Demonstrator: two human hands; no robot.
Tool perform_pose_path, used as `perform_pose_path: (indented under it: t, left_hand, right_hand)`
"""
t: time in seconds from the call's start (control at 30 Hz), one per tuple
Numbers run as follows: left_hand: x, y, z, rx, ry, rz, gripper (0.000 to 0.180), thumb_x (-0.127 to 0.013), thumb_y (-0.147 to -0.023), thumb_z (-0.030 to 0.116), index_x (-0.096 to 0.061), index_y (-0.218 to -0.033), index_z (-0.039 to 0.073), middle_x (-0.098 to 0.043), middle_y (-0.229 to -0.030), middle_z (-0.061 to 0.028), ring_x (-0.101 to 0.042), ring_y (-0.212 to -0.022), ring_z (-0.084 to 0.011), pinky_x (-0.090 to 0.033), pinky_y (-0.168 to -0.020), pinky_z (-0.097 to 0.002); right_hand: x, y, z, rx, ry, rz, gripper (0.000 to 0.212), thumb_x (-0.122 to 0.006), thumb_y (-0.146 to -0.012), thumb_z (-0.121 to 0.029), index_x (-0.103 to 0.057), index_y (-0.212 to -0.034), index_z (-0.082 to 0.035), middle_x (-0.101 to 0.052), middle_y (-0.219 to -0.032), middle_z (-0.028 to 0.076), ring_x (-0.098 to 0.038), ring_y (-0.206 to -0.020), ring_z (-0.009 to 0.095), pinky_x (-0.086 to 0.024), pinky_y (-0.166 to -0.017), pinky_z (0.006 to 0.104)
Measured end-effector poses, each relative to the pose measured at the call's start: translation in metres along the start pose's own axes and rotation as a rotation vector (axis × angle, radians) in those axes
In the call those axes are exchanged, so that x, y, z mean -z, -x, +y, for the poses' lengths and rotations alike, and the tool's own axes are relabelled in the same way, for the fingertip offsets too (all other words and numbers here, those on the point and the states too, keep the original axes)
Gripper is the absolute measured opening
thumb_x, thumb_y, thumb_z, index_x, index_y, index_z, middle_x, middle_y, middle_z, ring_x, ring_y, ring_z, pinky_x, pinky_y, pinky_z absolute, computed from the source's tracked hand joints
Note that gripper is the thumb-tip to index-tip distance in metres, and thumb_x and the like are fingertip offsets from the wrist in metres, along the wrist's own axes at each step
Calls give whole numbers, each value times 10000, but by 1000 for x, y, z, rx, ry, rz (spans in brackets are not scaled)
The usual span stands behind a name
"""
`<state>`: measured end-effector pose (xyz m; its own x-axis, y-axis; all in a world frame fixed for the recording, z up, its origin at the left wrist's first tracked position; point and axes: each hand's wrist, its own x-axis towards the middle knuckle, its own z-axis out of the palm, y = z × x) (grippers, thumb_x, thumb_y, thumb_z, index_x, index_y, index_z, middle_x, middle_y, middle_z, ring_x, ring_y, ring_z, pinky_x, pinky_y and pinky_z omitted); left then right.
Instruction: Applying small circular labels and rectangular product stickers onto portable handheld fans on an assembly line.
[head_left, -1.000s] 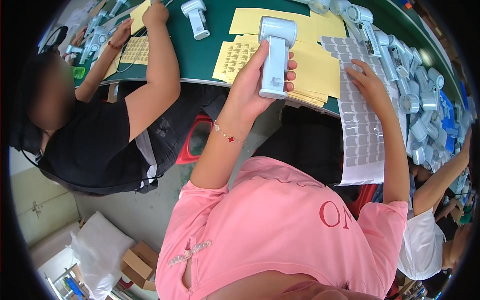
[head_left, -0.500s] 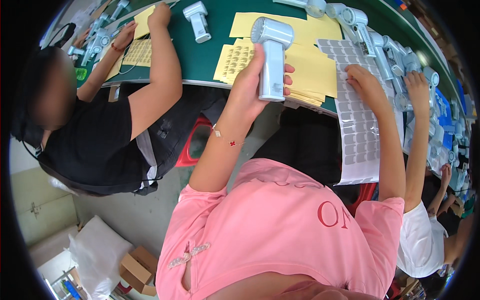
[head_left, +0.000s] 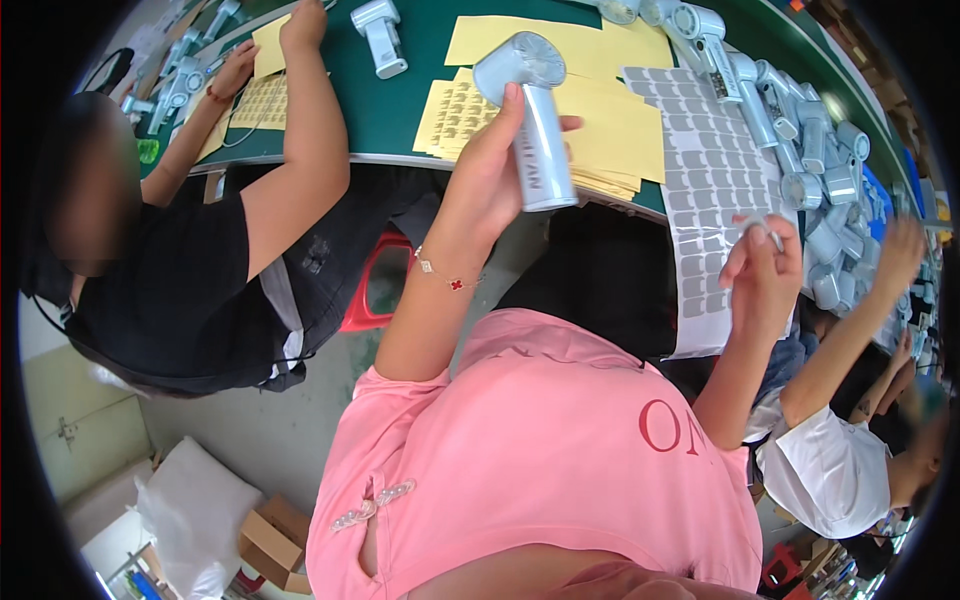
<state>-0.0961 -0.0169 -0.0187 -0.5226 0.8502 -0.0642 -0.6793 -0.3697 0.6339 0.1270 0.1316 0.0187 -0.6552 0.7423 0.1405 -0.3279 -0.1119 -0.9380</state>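
My left hand (head_left: 490, 165) grips a pale blue handheld fan (head_left: 545, 145) by its handle, its round head up and slightly tilted over the table edge. Raised beside the sheet, my right hand (head_left: 765, 265) pinches a small grey sticker (head_left: 762, 228) between thumb and fingers. The long white sheet of grey stickers (head_left: 700, 180) hangs over the table's front edge, with some bare spots. Behind the fan lie yellow sticker sheets (head_left: 610, 125) in a stack, a few with rows of small dark labels.
Many pale blue fans (head_left: 820, 190) are heaped at the right. One fan (head_left: 379, 40) lies alone on the green table (head_left: 415, 50). A person in black (head_left: 150, 290) works at my left, another in white (head_left: 830, 465) at my right. An open cardboard box (head_left: 275, 545) stands on the floor.
My right hand has come off the sticker sheet and drawn back toward me with a grey sticker. My left hand has turned the fan, showing another side of its handle.
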Motion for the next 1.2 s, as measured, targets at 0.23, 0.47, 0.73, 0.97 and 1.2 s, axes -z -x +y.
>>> perform_pose_path:
  t: [0.23,0.47,0.73,0.97,1.2]
  left_hand:
    - [-9,4,-15,20,86,21,308,-533,-878,287,-496,-1092,69,-618,-897,-174,-609,-755,-179,-499,-599,-286]
    - [-21,7,-28,161,184,172,288,-535,-873,311,-511,-1043,80,-586,-790,-110,-530,-613,-149,-419,-484,-274]
    - [-41,14,-24,124,-8,112,421,-531,-886,375,-495,-1107,19,-607,-870,-112,-616,-766,-181,-523,-630,-287]
    - [-43,14,-25,177,65,85,391,-549,-881,284,-479,-1126,-13,-582,-969,-114,-606,-854,-192,-527,-673,-311]
    - [-45,16,-27,179,103,77,387,-541,-881,266,-473,-1134,-19,-581,-965,-122,-605,-851,-195,-529,-662,-314]
  right_hand:
    - [-35,41,23,-62,118,-200,146,-580,-773,93,-540,-895,23,-540,-998,156,-502,-559,95,-434,-515,197]
    - [-67,40,11,-279,131,-252,145,-618,-764,86,-579,-897,43,-549,-850,57,-563,-691,92,-470,-600,193]
    - [-83,33,12,20,316,-295,117,-589,-798,72,-579,-914,63,-551,-902,91,-610,-731,139,-505,-664,221]
    - [-82,32,13,49,291,-250,121,-577,-795,82,-580,-914,65,-544,-901,89,-623,-754,146,-519,-690,220]
    - [-80,30,13,100,327,-254,127,-592,-789,80,-586,-914,61,-551,-887,84,-623,-747,144,-521,-681,218]
